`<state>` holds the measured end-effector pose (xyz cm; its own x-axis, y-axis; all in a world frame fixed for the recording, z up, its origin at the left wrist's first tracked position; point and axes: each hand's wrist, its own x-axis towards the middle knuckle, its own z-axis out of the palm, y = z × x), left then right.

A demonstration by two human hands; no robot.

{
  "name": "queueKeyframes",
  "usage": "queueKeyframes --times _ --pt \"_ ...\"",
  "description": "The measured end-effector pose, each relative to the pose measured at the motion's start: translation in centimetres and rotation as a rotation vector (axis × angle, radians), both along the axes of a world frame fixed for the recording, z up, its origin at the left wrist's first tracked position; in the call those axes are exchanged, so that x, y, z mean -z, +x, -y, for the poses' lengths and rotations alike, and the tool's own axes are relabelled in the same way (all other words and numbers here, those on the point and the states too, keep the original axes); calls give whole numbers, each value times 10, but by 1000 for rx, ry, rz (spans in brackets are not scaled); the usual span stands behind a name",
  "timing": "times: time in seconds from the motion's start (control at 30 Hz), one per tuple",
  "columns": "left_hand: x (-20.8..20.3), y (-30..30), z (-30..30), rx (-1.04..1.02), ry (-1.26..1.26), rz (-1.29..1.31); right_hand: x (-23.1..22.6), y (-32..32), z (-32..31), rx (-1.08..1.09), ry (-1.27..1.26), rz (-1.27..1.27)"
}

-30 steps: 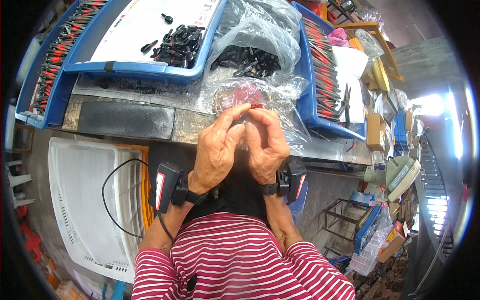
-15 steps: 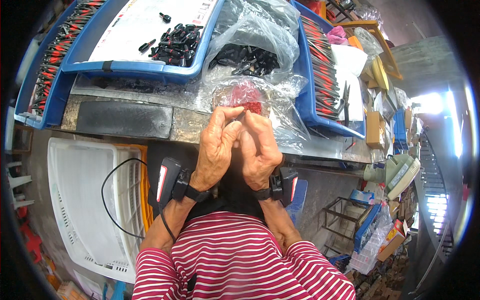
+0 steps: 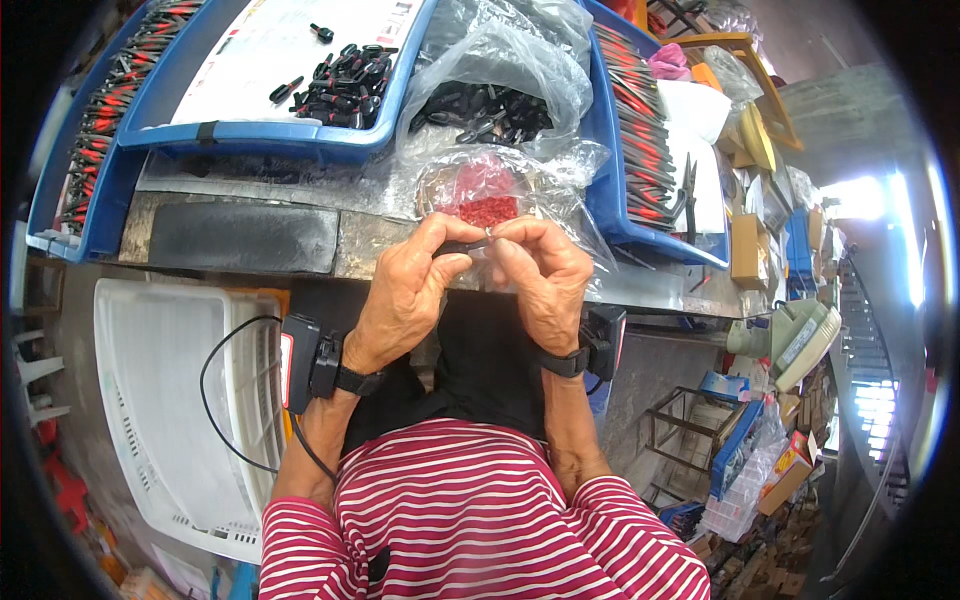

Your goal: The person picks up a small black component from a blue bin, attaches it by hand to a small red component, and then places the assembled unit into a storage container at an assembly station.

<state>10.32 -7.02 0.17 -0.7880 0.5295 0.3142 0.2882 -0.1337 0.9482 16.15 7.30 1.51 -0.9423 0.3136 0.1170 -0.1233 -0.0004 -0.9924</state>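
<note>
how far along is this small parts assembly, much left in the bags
Looks done: black pieces lie heaped in the blue tray at top left. In hand: the left hand and right hand pinch one small dark part between their fingers, too small to identify. Left: the clear bag of red pieces and the bag of black parts both look well stocked, so plenty probably remains.

A worker in a red-and-white striped long-sleeved shirt (image 3: 480, 510), its cuffs pushed up above the forearms. Just below the left hand (image 3: 405, 295) sits a black wrist strap carrying a black box-shaped device with a red-and-white face (image 3: 300, 362), a thin black cable (image 3: 215, 385) looping from it. Below the right hand (image 3: 545, 280), a matching black strapped device (image 3: 600, 340).
</note>
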Motion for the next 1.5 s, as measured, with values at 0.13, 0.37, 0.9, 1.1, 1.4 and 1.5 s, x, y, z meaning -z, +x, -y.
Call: queueKeyframes --times 0.13,0.37,0.9,1.1,1.4,1.5 --pt "2 -4 4 36 -27 -76 0 -1 -6 -67 -19 -20" --pt "-1 -4 10 35 -47 -138 -2 0 -14 -204 -37 77" --pt "4 5 0 13 -138 -231 4 3 -10 -252 -74 152" --pt "-13 -6 0 -3 -73 -98 -7 -3 -3 -151 -68 156" --pt "-62 -92 22 -728 -342 -593 12 -19 -9 182 871 -232" --pt "-46 -122 28 -764 -643 -615 15 -23 -9 199 1026 -144"
